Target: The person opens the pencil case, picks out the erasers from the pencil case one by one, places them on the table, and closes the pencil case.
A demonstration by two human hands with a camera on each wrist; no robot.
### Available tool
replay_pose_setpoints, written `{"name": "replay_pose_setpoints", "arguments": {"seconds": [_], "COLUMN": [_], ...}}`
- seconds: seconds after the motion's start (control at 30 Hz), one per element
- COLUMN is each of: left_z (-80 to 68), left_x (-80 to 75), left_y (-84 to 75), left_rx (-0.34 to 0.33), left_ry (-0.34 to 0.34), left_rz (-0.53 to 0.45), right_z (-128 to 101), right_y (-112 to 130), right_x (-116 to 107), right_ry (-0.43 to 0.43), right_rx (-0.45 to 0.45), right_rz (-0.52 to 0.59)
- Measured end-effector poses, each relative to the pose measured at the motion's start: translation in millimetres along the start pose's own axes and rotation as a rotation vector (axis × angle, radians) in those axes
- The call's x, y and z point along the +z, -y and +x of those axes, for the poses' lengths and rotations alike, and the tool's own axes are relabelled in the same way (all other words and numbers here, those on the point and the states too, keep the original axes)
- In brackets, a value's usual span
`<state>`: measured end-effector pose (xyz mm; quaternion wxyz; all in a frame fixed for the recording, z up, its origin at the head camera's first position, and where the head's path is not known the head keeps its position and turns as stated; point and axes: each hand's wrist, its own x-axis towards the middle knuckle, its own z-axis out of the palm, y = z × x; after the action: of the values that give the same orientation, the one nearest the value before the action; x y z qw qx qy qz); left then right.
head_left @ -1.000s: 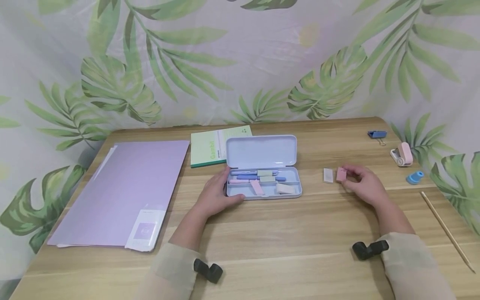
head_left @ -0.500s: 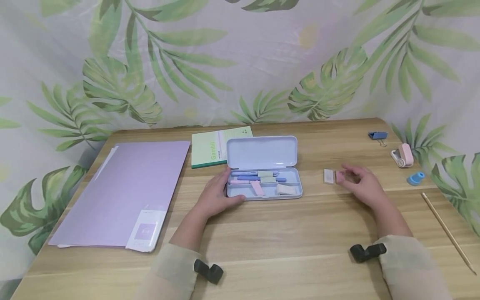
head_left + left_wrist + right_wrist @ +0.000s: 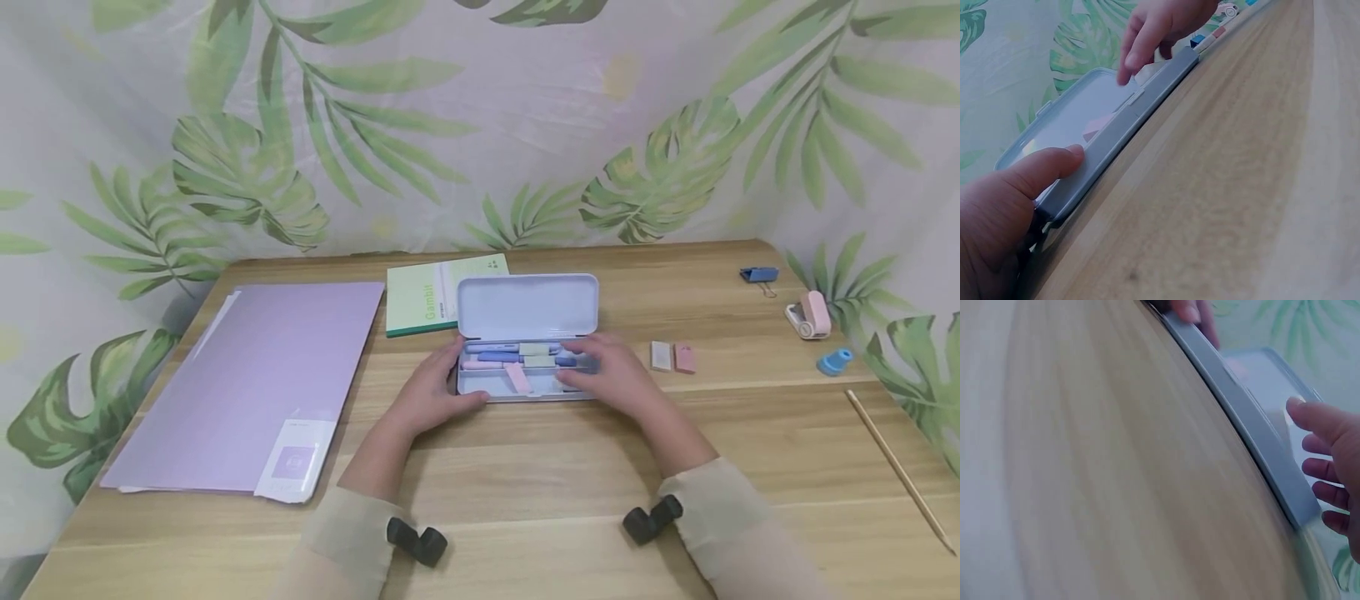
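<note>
A pale blue pencil case point(image 3: 527, 307) stands on the table with its lid up. My left hand point(image 3: 423, 387) grips its left end, thumb at the front wall. Over the right end hovers my right hand point(image 3: 618, 375), thumb and fingers apart, holding nothing that I can see. Pens point(image 3: 495, 357) with pale green bands lie in the rear compartment. A pale pink eraser point(image 3: 518, 378) leans on the divider. The white eraser point(image 3: 1146, 74) in the front compartment shows under the right hand in the left wrist view; from the head it is mostly hidden.
Right of the case lie a whitish block point(image 3: 661, 356) and a pink block point(image 3: 685, 358). Farther right are a binder clip point(image 3: 759, 274), pink stapler point(image 3: 810, 315), blue cone-shaped piece point(image 3: 835, 361) and wooden stick point(image 3: 900, 471). A purple folder point(image 3: 255, 383) and green notebook point(image 3: 416, 300) lie left.
My right hand has let go of the pink block beside the whitish one and moved left over the pencil case. The left hand has stayed on the case.
</note>
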<state>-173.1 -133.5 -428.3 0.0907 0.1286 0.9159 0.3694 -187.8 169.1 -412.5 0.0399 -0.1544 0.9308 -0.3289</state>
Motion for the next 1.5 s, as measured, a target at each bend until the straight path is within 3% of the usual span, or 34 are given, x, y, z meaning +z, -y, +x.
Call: {"name": "replay_pose_setpoints", "arguments": {"seconds": [0.13, 0.3, 0.77, 0.97, 1.13, 1.27, 1.5], "left_z": [1.7, 3.6, 2.4, 1.6, 0.7, 0.3, 1.1], "left_x": [2.5, 4.2, 7.3, 5.6, 1.7, 0.3, 2.2], "left_y": [-2.0, -3.4, -3.3, -2.6, -2.8, -2.2, 0.2], "left_rx": [0.013, 0.013, 0.000, -0.002, -0.006, -0.007, -0.002], "left_ry": [0.002, 0.000, 0.018, 0.010, -0.001, 0.000, 0.000], "left_rz": [0.000, 0.000, 0.005, 0.012, 0.014, 0.011, 0.001], "right_z": [6, 8, 5, -17, -42, -55, -60], "right_y": [14, 20, 19, -13, -56, -79, -94], "right_x": [10, 16, 15, -12, -43, -59, -58], "right_ry": [0.013, 0.001, -0.069, -0.284, -0.487, -0.485, -0.372], "right_rx": [-0.005, 0.015, 0.014, 0.134, 0.394, 0.584, 0.639], "right_rz": [-0.038, -0.009, 0.006, 0.100, 0.124, 0.116, 0.072]}}
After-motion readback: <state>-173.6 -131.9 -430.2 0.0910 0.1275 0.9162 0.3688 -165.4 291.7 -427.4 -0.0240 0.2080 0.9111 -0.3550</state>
